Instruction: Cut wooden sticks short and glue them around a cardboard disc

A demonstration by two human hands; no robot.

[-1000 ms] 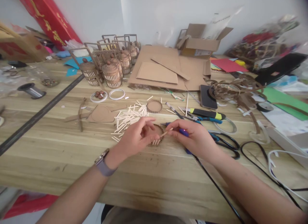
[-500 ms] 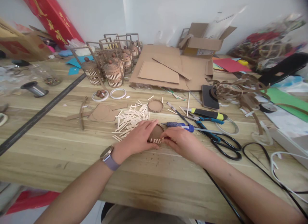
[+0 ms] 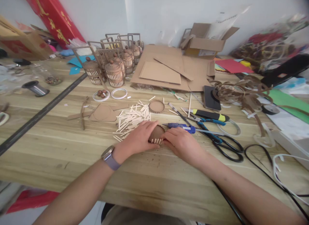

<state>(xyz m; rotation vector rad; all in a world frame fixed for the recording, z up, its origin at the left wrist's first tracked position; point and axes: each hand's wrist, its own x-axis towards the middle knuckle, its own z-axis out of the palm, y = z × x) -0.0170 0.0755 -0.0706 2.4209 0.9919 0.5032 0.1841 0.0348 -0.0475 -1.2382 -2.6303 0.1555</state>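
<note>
A round brown cardboard base [image 3: 156,132] lies between my hands, with several short pale sticks [image 3: 156,141] standing along its near rim. My left hand [image 3: 139,134] curves around the base's left side, thumb along the front edge. At the right rim, the fingertips of my right hand [image 3: 180,140] are pinched together by the last stick; what they hold is mostly hidden. A heap of loose pale sticks [image 3: 131,118] spreads just beyond my left hand. Behind it lies a second round base [image 3: 156,106] with a ridged rim.
Right of my hands lie a blue glue pen [image 3: 181,126], a yellow-black cutter [image 3: 210,115], black-handled scissors [image 3: 228,147] and a phone [image 3: 211,98]. Small lidded stick baskets [image 3: 114,73] stand at the back left, cardboard sheets [image 3: 160,72] at the back middle. A dark metal bar [image 3: 45,110] crosses the left.
The fingers of my right hand have shifted slightly at the right rim, closing in on the last stick. My left hand keeps its hold on the base.
</note>
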